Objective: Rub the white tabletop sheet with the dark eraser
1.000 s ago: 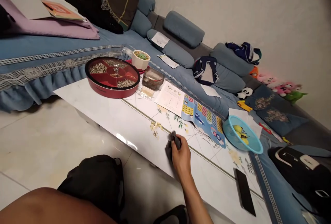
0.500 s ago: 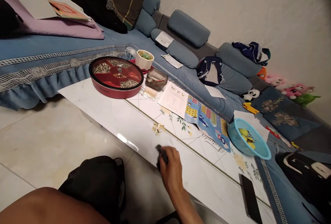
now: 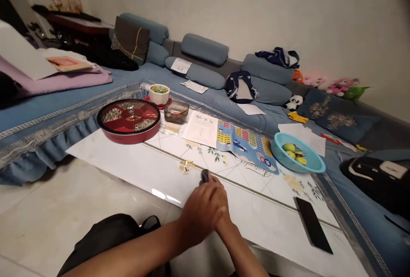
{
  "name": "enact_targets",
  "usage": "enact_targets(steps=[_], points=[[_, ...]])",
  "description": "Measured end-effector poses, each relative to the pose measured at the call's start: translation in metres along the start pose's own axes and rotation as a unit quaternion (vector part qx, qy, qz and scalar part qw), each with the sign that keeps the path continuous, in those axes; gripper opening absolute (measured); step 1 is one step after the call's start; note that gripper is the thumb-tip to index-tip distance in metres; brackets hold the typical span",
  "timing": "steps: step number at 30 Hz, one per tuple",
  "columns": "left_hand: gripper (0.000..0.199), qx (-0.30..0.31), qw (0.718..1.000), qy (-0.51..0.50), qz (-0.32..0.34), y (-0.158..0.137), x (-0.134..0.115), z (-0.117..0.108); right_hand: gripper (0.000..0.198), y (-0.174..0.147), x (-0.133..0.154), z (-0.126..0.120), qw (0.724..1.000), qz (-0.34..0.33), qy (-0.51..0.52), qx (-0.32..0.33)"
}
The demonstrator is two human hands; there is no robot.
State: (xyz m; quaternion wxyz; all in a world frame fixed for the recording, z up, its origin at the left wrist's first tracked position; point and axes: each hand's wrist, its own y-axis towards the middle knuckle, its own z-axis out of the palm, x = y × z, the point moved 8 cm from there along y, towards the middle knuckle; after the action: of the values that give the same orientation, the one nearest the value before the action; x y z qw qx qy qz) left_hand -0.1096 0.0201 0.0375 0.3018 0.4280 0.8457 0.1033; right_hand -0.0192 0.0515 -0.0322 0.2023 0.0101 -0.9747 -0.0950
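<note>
My right hand (image 3: 221, 192) is closed on a small black object (image 3: 204, 176), whose kind I cannot make out. Only its dark end sticks out past the fingers. Against it, on the near side, my left hand (image 3: 201, 214) is closed, its fingers folded over the right hand. Whatever the left fingers grip is hidden. Both hands are above the front edge of the white marble-patterned table (image 3: 134, 164). Just beyond them lies a small pile of gold-coloured pieces (image 3: 186, 166).
A red divided snack tray (image 3: 133, 136) with seeds, a potted succulent (image 3: 159, 94) and a brown clear box (image 3: 176, 112) stand far left. Papers (image 3: 201, 129) and a blue chart (image 3: 246, 147) lie behind. Rightward are a blue basket (image 3: 315, 164) of fruit and a phone (image 3: 312, 225).
My left hand has come in from the left and joined the right hand. The right hand still holds the black object. The camera view has levelled out.
</note>
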Motion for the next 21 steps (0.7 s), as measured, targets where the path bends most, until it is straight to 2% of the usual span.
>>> enact_targets(steps=[2, 4, 7, 9, 11, 13, 15, 18, 20, 21], points=[[0.059, 0.004, 0.999, -0.035, -0.027, 0.001, 0.01, 0.005, 0.076, -0.012, -0.006, -0.008, 0.993, -0.022, 0.071, 0.093], [0.068, 0.026, 0.998, -0.052, -0.039, -0.005, 0.013, 0.021, 0.089, -0.027, -0.021, -0.032, 0.979, -0.02, 0.114, 0.166], [0.079, 0.02, 0.994, -0.026, -0.105, -0.008, 0.028, 0.052, 0.088, -0.056, -0.063, -0.079, 0.971, 0.003, 0.119, 0.21], [0.082, -0.024, 0.987, 0.018, -0.159, 0.004, 0.037, 0.071, 0.07, -0.074, -0.088, -0.1, 0.971, -0.011, 0.125, 0.204], [0.068, -0.068, 0.98, 0.053, -0.177, 0.029, 0.032, 0.089, 0.042, -0.085, -0.106, -0.11, 0.976, -0.041, 0.134, 0.168], [0.049, -0.068, 0.986, 0.051, -0.141, 0.057, 0.009, 0.111, 0.026, -0.088, -0.12, -0.109, 0.986, -0.049, 0.101, 0.12], [0.047, -0.019, 0.997, 0.02, -0.072, 0.073, -0.025, 0.132, 0.027, -0.089, -0.129, -0.102, 0.995, -0.042, 0.022, 0.091], [0.051, 0.067, 0.998, -0.006, 0.0, 0.055, -0.063, 0.138, 0.025, -0.097, -0.133, -0.094, 0.991, -0.059, -0.08, 0.093], [0.051, 0.093, 0.995, 0.016, 0.005, 0.021, -0.064, 0.121, 0.025, -0.106, -0.132, -0.095, 0.987, -0.079, -0.105, 0.096], [0.051, 0.098, 0.994, 0.037, -0.004, 0.002, -0.056, 0.109, 0.024, -0.111, -0.132, -0.097, 0.986, -0.084, -0.11, 0.091]])
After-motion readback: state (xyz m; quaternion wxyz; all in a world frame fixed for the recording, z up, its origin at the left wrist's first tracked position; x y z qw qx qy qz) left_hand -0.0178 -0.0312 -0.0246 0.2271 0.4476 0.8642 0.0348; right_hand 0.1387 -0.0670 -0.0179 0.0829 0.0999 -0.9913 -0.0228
